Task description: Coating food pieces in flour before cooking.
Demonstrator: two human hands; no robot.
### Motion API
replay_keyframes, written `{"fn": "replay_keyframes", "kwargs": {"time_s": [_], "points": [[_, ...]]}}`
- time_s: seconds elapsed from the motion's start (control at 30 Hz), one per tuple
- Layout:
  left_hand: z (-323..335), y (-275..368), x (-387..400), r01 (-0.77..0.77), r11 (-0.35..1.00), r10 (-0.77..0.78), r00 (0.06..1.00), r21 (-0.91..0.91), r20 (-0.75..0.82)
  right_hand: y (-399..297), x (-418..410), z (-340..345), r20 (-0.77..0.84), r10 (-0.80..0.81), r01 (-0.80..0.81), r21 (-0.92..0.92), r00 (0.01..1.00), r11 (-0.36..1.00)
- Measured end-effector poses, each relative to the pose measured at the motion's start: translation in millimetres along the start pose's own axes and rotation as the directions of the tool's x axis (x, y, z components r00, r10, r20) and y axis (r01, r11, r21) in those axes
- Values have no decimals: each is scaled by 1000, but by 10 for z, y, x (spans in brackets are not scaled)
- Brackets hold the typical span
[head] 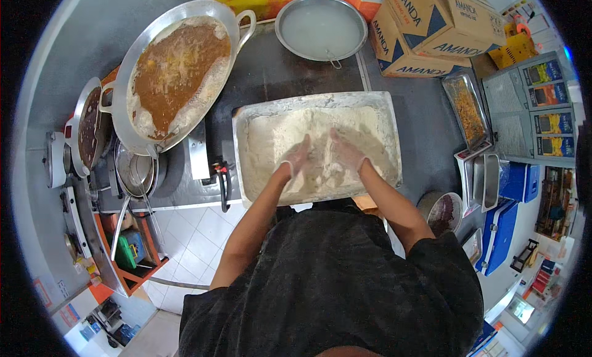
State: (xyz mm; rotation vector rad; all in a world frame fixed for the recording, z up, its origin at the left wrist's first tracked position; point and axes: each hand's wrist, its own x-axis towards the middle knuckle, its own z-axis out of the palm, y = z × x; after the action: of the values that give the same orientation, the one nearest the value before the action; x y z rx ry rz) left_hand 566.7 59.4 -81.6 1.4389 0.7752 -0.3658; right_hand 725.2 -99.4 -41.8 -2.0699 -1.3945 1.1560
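Note:
A rectangular metal tray (396, 139) holds pale flour (286, 121), with small floury lumps (330, 169) near its middle. Both hands wear thin clear gloves and are in the flour. My left hand (296, 155) is left of the lumps, fingers pointing up the picture. Opposite it, my right hand (346, 151) lies on the right side, its fingers slanting inward. A gap with flour and lumps separates the two hands. Whether flour is under the palms is hidden.
A large wok (217, 86) of brown frothy oil stands at the upper left. Behind the tray sits a metal bowl (321, 28) of cloudy liquid. Cardboard boxes (425, 33) are stacked at the upper right. A strainer (136, 172) and a pot (444, 213) flank the work area.

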Motion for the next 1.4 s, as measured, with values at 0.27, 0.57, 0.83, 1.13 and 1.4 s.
{"fn": "replay_keyframes", "kwargs": {"time_s": [0.27, 0.57, 0.83, 1.13, 1.4], "points": [[251, 473, -326, -226, 766, 129, 971, 601, 201, 1771, 404, 1079, 46, 120, -125, 147, 992, 981], [-264, 415, -718, 55, 954, -47, 998, 294, -36, 706, -45, 275, -317, -214, 249, 72, 924, 966], [293, -70, -38, 21, 999, -25, 988, 33, 153, 599, 444, 667, 259, 224, -202, -107, 940, 973], [-89, -64, -551, 99, 954, -112, 993, 284, 30, 138, 15, 78, 359, 385, -380, -87, 850, 921], [13, 158, -438, 34, 999, -34, 992, -2, 122, -91, -138, 44, 140, 8, -63, 392, 990, 918]]}}
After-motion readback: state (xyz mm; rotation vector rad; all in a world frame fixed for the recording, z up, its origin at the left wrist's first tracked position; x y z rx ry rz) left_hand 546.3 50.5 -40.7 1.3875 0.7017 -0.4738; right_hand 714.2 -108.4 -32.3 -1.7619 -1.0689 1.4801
